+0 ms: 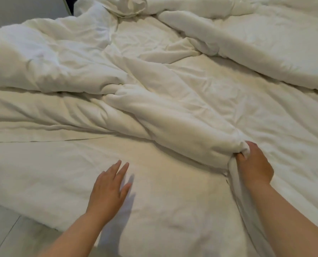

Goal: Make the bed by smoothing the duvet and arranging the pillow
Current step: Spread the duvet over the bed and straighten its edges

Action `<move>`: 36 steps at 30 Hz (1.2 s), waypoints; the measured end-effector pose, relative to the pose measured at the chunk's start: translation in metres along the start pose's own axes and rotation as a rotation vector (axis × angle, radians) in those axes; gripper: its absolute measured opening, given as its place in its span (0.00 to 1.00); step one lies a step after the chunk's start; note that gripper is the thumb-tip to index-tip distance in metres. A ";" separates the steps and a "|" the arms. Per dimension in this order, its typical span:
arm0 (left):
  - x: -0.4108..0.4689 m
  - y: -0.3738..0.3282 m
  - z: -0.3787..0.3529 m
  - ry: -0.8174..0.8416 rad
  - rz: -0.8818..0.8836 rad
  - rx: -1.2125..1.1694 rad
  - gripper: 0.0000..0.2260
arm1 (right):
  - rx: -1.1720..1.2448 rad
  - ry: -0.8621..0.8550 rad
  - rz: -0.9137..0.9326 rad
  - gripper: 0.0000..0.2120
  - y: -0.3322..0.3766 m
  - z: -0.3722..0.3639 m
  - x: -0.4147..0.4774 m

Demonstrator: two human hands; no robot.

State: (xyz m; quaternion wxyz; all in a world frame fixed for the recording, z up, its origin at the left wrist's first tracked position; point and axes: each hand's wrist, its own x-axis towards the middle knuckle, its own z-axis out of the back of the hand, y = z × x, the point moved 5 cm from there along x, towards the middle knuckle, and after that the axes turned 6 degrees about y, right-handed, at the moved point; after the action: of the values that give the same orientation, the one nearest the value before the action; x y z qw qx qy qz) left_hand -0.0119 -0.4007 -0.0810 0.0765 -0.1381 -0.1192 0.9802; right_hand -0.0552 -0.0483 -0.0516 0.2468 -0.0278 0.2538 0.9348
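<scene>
Fingers point(116, 166) spread on the left hand point(107, 193), while the right hand point(254, 167) pinches a fold of one duvet point(173, 117).

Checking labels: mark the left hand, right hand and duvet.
left hand point(108, 190), head view, back of the hand.
right hand point(254, 167), head view, back of the hand.
duvet point(173, 127), head view, rolled fold near the right hand.

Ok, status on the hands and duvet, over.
Left hand open, over duvet. Right hand grips end of a bunched fold. Duvet crumpled, thick folds heaped across the middle.

duvet point(173, 115) on bed, pillow point(128, 5) behind
</scene>
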 end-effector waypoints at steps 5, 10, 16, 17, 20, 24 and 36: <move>0.096 0.000 0.017 -0.207 -0.186 0.228 0.25 | -0.254 0.069 -0.013 0.22 -0.002 -0.034 0.063; 0.165 -0.002 0.012 -0.209 -0.341 0.436 0.39 | -0.338 0.139 -0.010 0.24 0.000 -0.032 0.084; 0.181 -0.010 0.029 -0.318 -0.546 0.456 0.18 | -0.239 0.150 0.008 0.27 0.002 -0.022 0.069; 0.178 -0.011 0.034 -0.309 -0.564 0.444 0.20 | -0.204 0.157 0.020 0.28 0.003 -0.019 0.064; 0.158 -0.006 0.053 -0.290 -0.620 0.372 0.20 | -0.070 0.154 0.041 0.32 0.010 -0.007 0.045; 0.087 0.027 0.101 -0.309 -0.641 0.209 0.18 | 0.023 0.039 0.204 0.39 0.048 0.011 0.004; -0.035 0.111 0.059 -0.049 -0.510 0.186 0.22 | -0.367 0.655 0.749 0.34 0.207 -0.164 -0.176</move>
State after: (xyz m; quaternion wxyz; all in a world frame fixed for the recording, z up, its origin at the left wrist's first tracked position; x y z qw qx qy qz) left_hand -0.0087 -0.5264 -0.0451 0.3302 -0.0720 -0.0614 0.9392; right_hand -0.0111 -0.3623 -0.0672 -0.2051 -0.2687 0.1422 0.9303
